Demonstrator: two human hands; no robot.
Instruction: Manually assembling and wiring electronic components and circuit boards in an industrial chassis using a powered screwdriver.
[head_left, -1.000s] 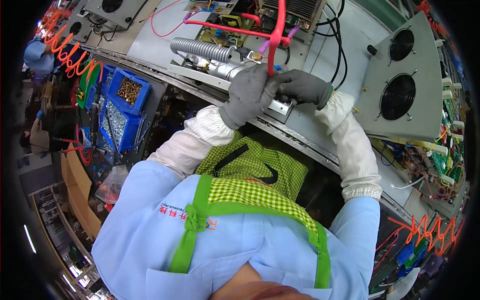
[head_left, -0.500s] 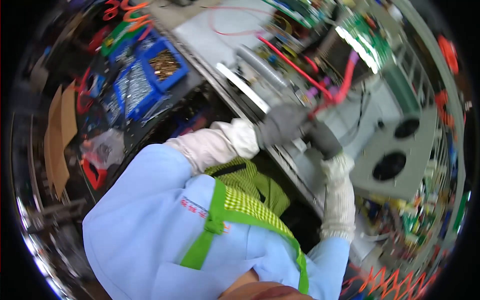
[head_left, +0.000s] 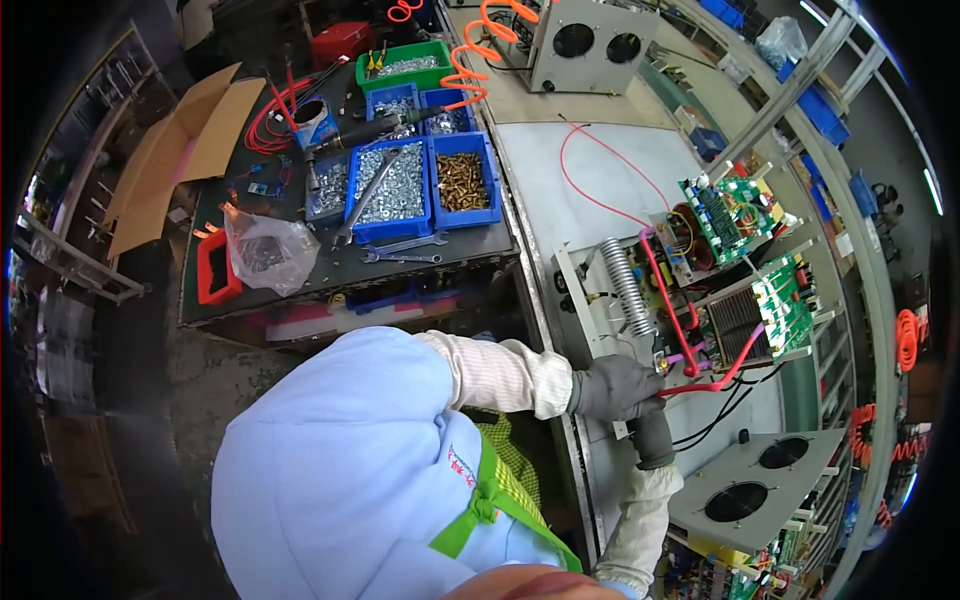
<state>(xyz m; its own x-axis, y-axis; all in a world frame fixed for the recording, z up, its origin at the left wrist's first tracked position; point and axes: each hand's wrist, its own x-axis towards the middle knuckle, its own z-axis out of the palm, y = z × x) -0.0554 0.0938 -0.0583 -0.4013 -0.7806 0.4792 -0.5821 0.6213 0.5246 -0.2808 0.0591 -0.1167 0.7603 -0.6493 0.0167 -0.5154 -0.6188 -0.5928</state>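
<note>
As your gloved left hand [head_left: 610, 388] curls at the end of the thick red cable [head_left: 715, 386], near the silver coil [head_left: 626, 288], your gloved right hand [head_left: 654, 441] meets it; I cannot tell whether either one holds the cable.

I see matt grey cloth gloves [head_left: 608, 388], a smooth, shiny red cable [head_left: 712, 386], a silvery metal coil [head_left: 625, 288], blue plastic bins [head_left: 467, 217], a dull cardboard box [head_left: 150, 203] and a crinkly plastic bag [head_left: 268, 252].
</note>
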